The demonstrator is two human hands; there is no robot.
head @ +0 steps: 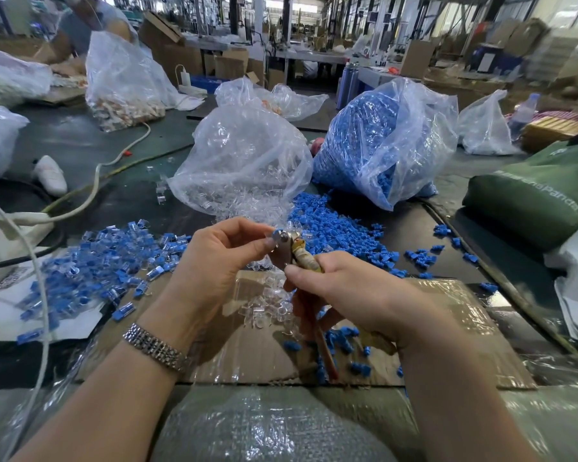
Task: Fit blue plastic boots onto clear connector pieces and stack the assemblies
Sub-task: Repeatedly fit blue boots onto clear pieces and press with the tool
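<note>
Head view, mid-task at the bench. I see the right hand (pixel 344 288) curled round the handles of a plier-like tool (pixel 296 253), whose metal head points up toward the left hand (pixel 214 258). The left fingertips pinch a small clear-and-blue piece (pixel 277 233) against the tool head; whether the boot is fully seated I cannot tell. A sizeable heap of finished assemblies (pixel 107 261) lies to the left, suggesting much work is done. Loose clear connectors (pixel 267 305) lie on the cardboard (pixel 447 328) under the hands, loose blue boots (pixel 331 225) just beyond, and both supply bags, the clear one (pixel 244 161) and the blue one (pixel 381 141), look well filled, so I judge plenty remains.
</note>
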